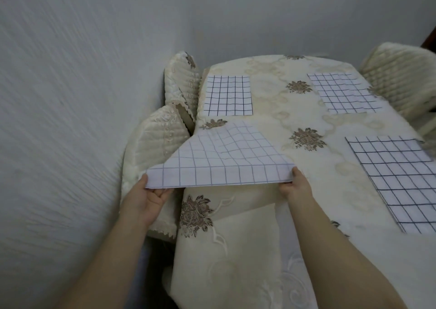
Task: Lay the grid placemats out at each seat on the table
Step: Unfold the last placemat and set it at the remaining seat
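Observation:
I hold a white grid placemat (224,157) by its near edge over the table's near left side. My left hand (151,195) pinches its left corner and my right hand (295,183) pinches its right corner. Its far edge rests on the cream floral tablecloth (266,110), while the near edge is lifted. Three more grid placemats lie flat: one at the far left (227,95), one at the far right (343,91), one at the near right (398,181).
Two cream quilted chair backs (155,141) (181,82) stand pressed between the table's left side and the grey wall. Another cream chair (401,75) stands at the far right. The tablecloth hangs over the near edge.

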`<state>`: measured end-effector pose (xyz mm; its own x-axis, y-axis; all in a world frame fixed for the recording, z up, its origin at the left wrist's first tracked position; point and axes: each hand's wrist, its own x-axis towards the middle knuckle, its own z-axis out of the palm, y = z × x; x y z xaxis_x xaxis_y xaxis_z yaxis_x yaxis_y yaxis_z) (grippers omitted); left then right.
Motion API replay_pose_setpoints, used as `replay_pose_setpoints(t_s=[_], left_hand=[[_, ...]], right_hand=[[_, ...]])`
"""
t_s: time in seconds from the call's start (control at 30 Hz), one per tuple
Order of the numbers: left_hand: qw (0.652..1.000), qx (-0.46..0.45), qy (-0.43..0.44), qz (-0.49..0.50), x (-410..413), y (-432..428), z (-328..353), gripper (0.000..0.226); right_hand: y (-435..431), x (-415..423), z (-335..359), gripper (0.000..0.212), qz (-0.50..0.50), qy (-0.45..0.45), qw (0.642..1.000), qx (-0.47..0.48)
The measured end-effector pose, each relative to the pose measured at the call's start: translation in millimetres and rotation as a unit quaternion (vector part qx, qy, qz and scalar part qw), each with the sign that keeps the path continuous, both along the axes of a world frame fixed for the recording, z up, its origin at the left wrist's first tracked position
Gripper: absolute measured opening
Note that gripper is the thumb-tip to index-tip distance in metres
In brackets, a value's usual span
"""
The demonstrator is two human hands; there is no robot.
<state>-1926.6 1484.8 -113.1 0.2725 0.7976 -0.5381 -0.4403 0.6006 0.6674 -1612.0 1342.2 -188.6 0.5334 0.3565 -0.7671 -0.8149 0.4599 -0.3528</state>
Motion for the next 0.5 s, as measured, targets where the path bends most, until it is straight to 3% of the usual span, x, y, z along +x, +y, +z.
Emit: replay_pose_setpoints(t_s=[0.1, 0.3, 0.33, 0.4, 0.43, 0.47, 0.5], left_hand=[[0.999, -0.005, 0.013, -0.032, 22.6, -9.3, -7.7, 0.031], [0.995, -0.048, 0.018, -0.09, 64.8, -36.6, -31.2, 0.039], [0.993, -0.057, 0.021, -0.1, 70.3, -42.3, -35.2, 0.041], [0.99, -0.073, 0.026, -0.118, 78.5, -50.9, -47.3, 0.039], [0.989, -0.081, 0.027, -0.122, 81.5, -54.4, -53.0, 0.038], [0.988, -0.089, 0.032, -0.126, 83.6, -58.5, -58.7, 0.039], [0.987, -0.092, 0.038, -0.127, 85.1, -60.9, -65.2, 0.039]], right_hand=[[-37.0, 16.5, -4.9, 0.038, -0.028, -0.015, 0.999, -0.038], [-119.6, 21.9, 5.1, 0.017, -0.125, -0.006, 0.989, -0.077], [-135.9, 16.0, 6.7, 0.021, -0.132, -0.024, 0.988, -0.078], [-157.9, 9.2, 9.4, 0.065, -0.06, -0.049, 0.995, -0.062], [-168.5, 7.6, 7.8, 0.077, -0.042, -0.064, 0.995, -0.066], [-179.1, 7.9, 3.3, 0.074, -0.064, -0.05, 0.996, -0.047], [-189.3, 10.6, -8.3, 0.057, -0.1, -0.053, 0.992, -0.056]])
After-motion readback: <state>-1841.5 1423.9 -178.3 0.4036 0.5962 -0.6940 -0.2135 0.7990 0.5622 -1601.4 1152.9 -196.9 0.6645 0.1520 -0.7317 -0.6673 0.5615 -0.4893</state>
